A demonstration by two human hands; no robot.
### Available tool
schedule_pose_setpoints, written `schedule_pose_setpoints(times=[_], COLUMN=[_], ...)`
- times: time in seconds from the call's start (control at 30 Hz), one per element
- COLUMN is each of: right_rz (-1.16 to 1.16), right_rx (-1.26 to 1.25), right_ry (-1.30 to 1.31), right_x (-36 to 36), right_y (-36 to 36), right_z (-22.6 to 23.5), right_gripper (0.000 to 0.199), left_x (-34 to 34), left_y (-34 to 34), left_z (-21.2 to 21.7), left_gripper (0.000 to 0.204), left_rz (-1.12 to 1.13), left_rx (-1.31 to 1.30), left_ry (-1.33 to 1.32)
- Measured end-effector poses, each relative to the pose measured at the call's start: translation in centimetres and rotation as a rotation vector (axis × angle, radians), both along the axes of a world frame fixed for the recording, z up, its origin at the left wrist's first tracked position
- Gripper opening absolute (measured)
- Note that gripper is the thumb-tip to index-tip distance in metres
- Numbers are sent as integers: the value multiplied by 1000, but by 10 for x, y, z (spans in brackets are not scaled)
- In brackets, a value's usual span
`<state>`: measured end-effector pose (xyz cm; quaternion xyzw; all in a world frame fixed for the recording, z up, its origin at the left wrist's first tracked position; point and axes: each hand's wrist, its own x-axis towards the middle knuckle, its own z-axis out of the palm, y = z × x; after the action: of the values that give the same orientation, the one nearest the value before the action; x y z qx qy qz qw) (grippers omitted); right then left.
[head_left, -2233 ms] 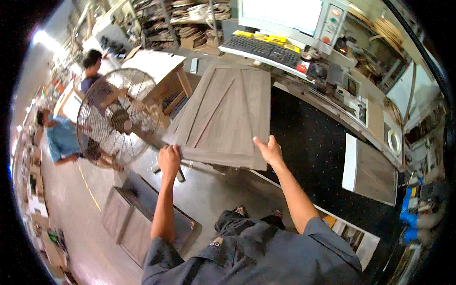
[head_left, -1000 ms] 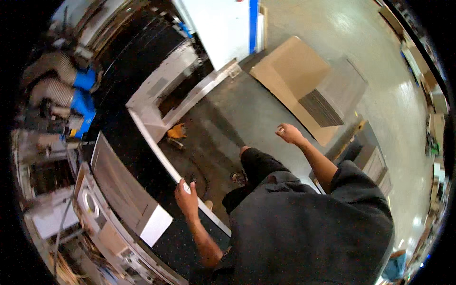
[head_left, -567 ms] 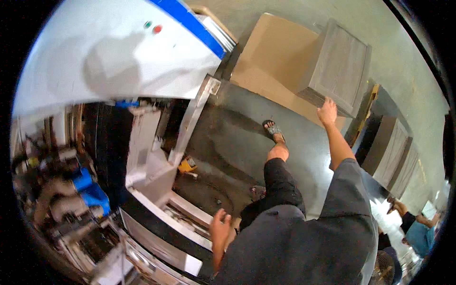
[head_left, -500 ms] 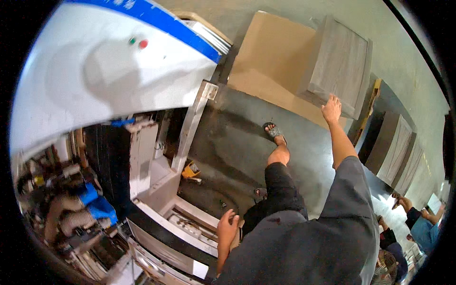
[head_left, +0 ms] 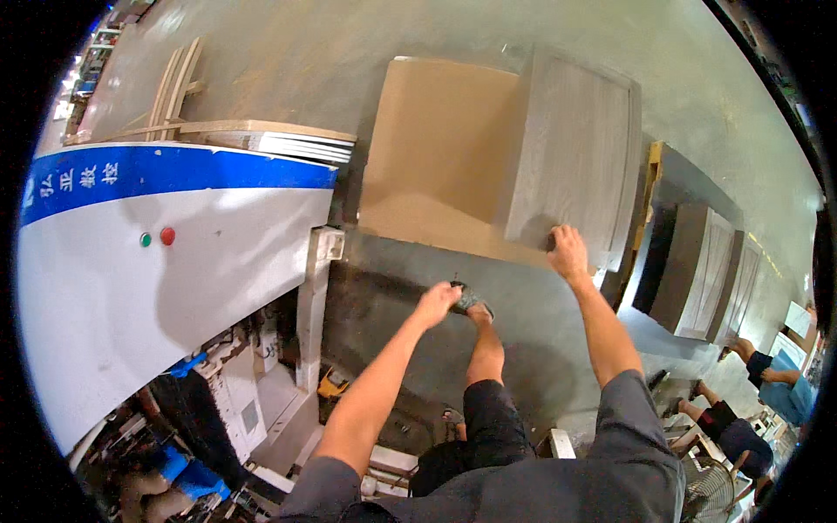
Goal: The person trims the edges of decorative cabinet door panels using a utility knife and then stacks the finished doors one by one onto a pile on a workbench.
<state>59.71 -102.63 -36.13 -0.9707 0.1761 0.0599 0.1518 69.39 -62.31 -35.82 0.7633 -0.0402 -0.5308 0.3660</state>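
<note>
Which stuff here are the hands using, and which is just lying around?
Seems in use:
grey-brown wood-grain rectangular panel stack, at the right hand
flat brown cardboard sheet beneath it

Seems just lying or standing about:
long, pale wooden strips
small orange-yellow object on the floor
round, dark wire-cage fan

Panel stack [head_left: 580, 148] hides right part of cardboard sheet [head_left: 440, 144]. Right hand [head_left: 568, 251] is at stack's near edge, fingertip contact unclear. White cabinet [head_left: 218, 270] left of stack: cut off by picture's rim. Fan [head_left: 711, 488], lower right of stack: cut by bottom edge.
</note>
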Motion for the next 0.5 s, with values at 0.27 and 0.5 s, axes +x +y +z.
schedule_pose_setpoints(times=[0.27, 0.5], right_rz=[48, -1003], right_rx=[383, 1403], right_ry=[110, -265], right_x=[-24, 29], right_y=[187, 158], right_z=[122, 181], right_gripper=[59, 107], left_x=[79, 10], left_y=[-46, 85], left_z=[7, 238], left_gripper=[81, 57], left_rz=[24, -256], left_rx=[-188, -60], left_ry=[232, -367])
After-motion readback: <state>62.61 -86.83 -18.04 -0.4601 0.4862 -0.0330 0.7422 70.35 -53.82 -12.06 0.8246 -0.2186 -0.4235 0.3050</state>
